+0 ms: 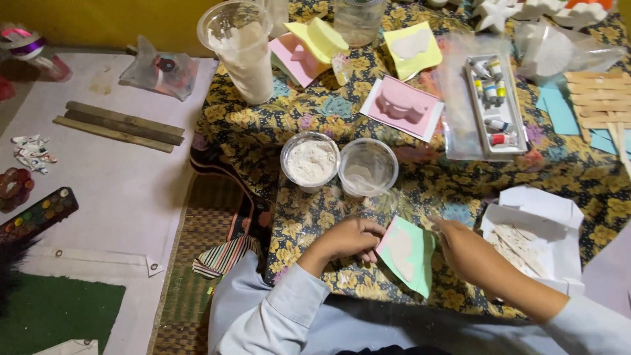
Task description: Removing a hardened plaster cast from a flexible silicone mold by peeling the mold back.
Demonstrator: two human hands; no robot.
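My left hand (351, 238) and my right hand (461, 248) together hold a mint-green mould (407, 253) tilted over the floral cloth (328, 125). The mould's hollow is filled with a whitish shape. Left fingers pinch its left edge, right fingers grip its upper right edge. Just beyond my hands stand two clear plastic cups: one with white powder (310, 160), one nearly empty with a whitish residue (367, 167).
Pink moulds (402, 106) and yellow moulds (412, 47), a tall cup of powder (244, 47), a tray of paint tubes (494, 105), wooden sticks (601, 98), a white paper box (536, 240). At left: bamboo sticks (118, 125), a watercolour palette (38, 214).
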